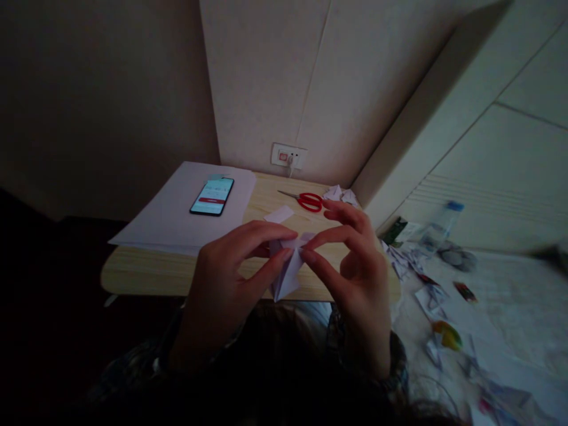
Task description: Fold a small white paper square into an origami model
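Between my two hands is a folded piece of white paper [287,277], its creased, pointed end hanging down over the front edge of the small wooden table. My left hand [235,269] pinches its left side with thumb and fingers. At the paper's upper right, the thumb and index finger of my right hand [350,260] grip it, while the other fingers curl away. Part of the paper is hidden behind my fingers. Just beyond lies a small white paper strip [279,214]. Red-handled scissors [309,202] rest past my right fingertips, blades toward the left.
On the table's left, a phone [212,196] with its screen lit lies on large white sheets [164,216]. Folded papers [339,194] sit at the back right corner. A wall socket [289,156] holds a plug. To the right are scattered papers and a blue-capped bottle [444,222].
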`<state>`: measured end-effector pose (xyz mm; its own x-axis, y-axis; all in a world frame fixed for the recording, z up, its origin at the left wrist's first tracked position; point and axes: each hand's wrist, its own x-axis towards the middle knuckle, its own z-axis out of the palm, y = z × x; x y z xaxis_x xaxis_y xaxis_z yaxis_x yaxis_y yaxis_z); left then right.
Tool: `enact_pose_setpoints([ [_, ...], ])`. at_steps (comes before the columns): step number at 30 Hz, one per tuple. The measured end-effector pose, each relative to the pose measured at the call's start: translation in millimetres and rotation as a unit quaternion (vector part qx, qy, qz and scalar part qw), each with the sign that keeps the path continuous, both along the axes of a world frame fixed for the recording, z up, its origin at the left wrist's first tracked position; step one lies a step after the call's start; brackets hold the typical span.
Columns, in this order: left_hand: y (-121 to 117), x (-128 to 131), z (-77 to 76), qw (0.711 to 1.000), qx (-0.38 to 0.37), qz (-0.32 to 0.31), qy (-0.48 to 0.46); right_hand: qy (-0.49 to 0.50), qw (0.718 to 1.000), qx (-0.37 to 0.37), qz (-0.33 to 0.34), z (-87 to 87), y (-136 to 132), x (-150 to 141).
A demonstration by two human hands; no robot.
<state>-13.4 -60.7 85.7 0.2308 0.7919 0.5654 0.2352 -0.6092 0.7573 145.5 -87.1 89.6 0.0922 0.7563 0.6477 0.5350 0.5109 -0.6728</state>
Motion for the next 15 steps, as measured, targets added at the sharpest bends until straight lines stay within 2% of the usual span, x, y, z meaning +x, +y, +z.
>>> enact_pose_setpoints([
  [5,-1,-1,2.7,0.999,-0.047,-0.003,-0.013,-0.045,0.999,0.014,-0.008,0.7,-2,0],
  [10,0,-4,5.7,0.996,-0.086,-0.013,-0.031,-0.121,0.991,0.06,0.009,-1.2,-4,9],
  [15,0,-4,6.7,0.99,-0.126,-0.032,-0.049,-0.126,0.99,0.059,0.03,-2.6,-3,16],
])
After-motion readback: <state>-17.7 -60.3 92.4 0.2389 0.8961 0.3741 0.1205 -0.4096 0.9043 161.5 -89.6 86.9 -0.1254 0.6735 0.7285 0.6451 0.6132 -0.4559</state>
